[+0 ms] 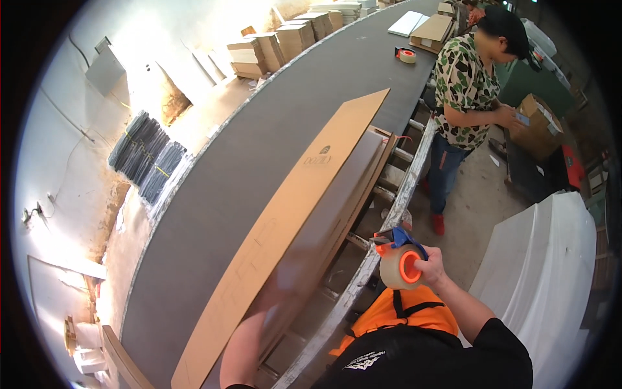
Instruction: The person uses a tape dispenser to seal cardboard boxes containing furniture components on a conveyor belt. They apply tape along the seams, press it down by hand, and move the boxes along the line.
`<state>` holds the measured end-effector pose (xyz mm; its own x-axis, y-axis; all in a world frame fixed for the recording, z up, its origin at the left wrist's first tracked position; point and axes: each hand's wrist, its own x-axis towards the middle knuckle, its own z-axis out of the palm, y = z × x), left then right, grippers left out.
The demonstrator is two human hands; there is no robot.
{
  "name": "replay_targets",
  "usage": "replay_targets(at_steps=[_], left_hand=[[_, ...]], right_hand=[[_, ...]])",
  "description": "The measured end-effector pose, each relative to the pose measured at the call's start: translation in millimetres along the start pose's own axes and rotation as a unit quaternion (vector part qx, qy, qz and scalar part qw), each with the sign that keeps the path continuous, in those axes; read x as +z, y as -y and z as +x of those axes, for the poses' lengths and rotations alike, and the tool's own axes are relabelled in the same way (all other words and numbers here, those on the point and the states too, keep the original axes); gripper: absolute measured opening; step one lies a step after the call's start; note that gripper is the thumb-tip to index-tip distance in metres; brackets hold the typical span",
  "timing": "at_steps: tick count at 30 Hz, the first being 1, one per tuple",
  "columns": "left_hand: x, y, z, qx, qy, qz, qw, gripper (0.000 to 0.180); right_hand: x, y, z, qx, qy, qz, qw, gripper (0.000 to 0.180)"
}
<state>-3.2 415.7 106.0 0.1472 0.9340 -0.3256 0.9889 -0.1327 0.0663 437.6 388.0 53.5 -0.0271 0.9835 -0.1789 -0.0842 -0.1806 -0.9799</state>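
A long, narrow cardboard box (360, 188) lies along the grey table, with its wide lid flap (278, 233) raised and tilted toward the far left. Something whitish and smooth lies within it. My left forearm (243, 350) reaches in under the flap at the near end; the fingers there are hidden. In my right hand (430, 267) is a tape dispenser (400, 241), blue and orange, loaded with a wide roll of tape (393, 271). It is held up in front of my body, to the right of the box and apart from it.
The long grey table (207, 168) curves away to the far end, where another tape dispenser (406, 56) and flat cartons (433, 29) lie. A co-worker (468, 91) stands to the right, handling something small. White foam-like sheets (538, 253) are piled on my right. Stacked cartons (295, 42) stand beyond the table.
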Motion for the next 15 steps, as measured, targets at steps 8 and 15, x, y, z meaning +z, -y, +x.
replay_targets(at_steps=[8,15], left_hand=[[-19.1,8.3,4.4,0.016,0.046,0.149,0.988,0.115],[-45.3,71.9,-0.3,-0.029,0.035,-0.277,0.960,0.092]], right_hand=[[-5.6,13.1,27.0,-0.008,0.027,-0.002,1.000,0.046],[-35.7,24.9,68.2,-0.022,0.029,0.018,0.999,0.041]])
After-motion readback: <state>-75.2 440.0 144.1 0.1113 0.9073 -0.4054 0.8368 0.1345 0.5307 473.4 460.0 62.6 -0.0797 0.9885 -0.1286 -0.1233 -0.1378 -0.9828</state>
